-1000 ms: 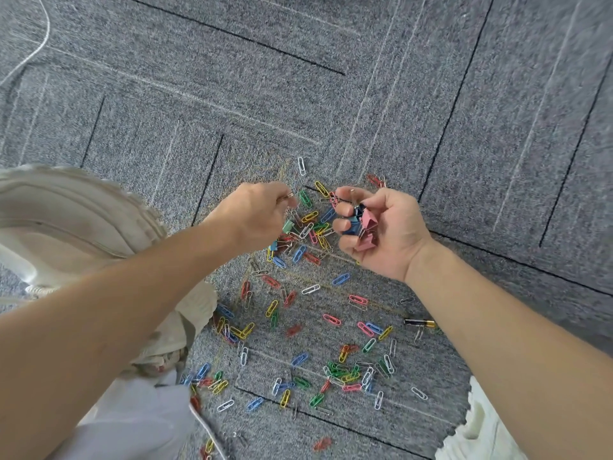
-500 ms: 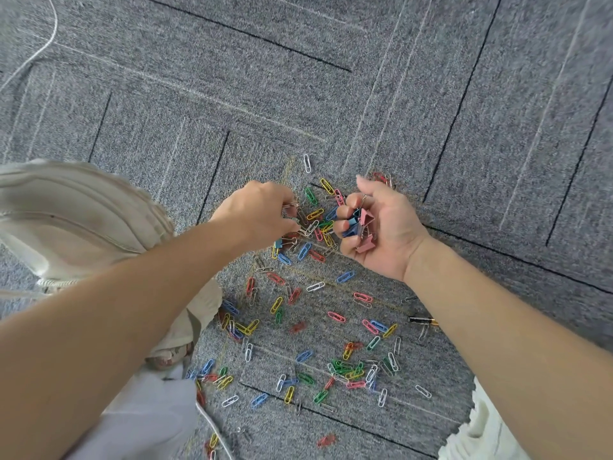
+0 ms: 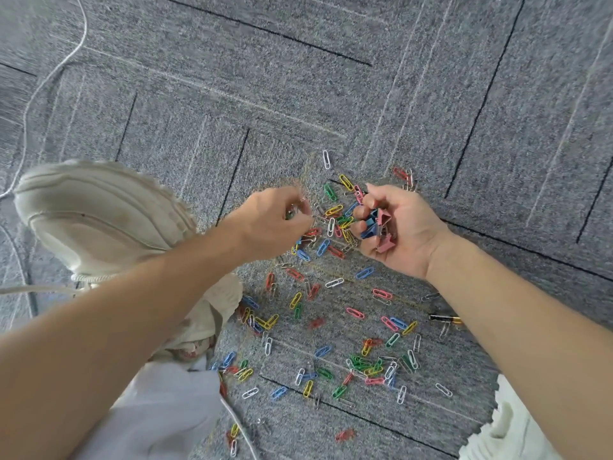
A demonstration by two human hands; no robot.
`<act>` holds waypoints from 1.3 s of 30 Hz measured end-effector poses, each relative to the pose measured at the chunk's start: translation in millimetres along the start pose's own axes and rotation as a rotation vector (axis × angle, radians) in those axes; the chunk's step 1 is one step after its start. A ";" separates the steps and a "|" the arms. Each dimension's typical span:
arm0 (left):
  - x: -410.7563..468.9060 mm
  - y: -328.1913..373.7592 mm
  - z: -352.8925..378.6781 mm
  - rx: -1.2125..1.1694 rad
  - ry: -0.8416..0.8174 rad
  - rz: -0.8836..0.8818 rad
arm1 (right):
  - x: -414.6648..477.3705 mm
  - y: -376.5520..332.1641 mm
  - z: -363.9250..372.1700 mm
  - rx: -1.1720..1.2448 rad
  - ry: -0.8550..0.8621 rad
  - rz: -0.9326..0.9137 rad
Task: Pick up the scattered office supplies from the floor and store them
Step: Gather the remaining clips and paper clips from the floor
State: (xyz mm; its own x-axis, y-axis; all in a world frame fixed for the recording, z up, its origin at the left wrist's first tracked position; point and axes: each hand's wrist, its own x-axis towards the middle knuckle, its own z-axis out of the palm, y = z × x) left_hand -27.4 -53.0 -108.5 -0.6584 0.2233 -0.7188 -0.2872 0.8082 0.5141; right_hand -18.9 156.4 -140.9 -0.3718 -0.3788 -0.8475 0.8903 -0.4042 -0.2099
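Several coloured paper clips (image 3: pixel 360 361) lie scattered over the grey carpet (image 3: pixel 298 94). My right hand (image 3: pixel 398 234) is palm up just above the heap, fingers curled round a bunch of blue and pink binder clips (image 3: pixel 378 227). My left hand (image 3: pixel 272 220) reaches down at the left edge of the heap, its fingertips pinching something small and metallic; what it is I cannot make out. A dense cluster of clips (image 3: pixel 335 220) sits between the two hands.
A beige shoe (image 3: pixel 96 214) stands on the carpet at the left, a second white shoe (image 3: pixel 510 426) at the bottom right. A small black and gold object (image 3: pixel 444 318) lies by my right forearm. A white cord (image 3: pixel 43 84) runs along the far left.
My right thumb has lifted off the binder clips and the hand has opened a little. My left hand has stayed at the heap's left edge, fingertips working among the clips.
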 end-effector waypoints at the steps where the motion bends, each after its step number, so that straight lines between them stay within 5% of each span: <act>1: 0.4 -0.7 0.9 -0.005 0.002 -0.013 | -0.1 0.0 -0.3 -0.003 0.004 -0.001; 13: 4.4 -8.2 13.7 0.513 -0.050 0.054 | 3.3 2.8 0.8 -0.041 0.045 0.017; 22: 10.3 -9.8 14.3 0.514 0.015 0.010 | 4.8 3.5 2.3 -0.071 0.054 0.025; 26: 8.3 -5.3 11.3 0.325 0.037 -0.021 | 2.3 3.7 6.7 -0.082 0.069 0.014; 35: 10.6 7.6 5.8 -0.575 -0.084 -0.196 | -4.0 1.2 6.1 0.245 -0.117 -0.054; 39: 11.0 10.2 3.1 -0.679 -0.070 -0.175 | -7.9 -0.6 1.7 0.267 -0.168 -0.130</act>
State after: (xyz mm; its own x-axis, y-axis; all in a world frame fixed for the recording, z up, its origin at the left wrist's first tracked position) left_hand -35.4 -40.6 -112.6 -0.5230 0.1738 -0.8344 -0.7708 0.3214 0.5501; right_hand -16.9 158.2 -133.2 -0.5358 -0.4322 -0.7253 0.7402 -0.6538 -0.1572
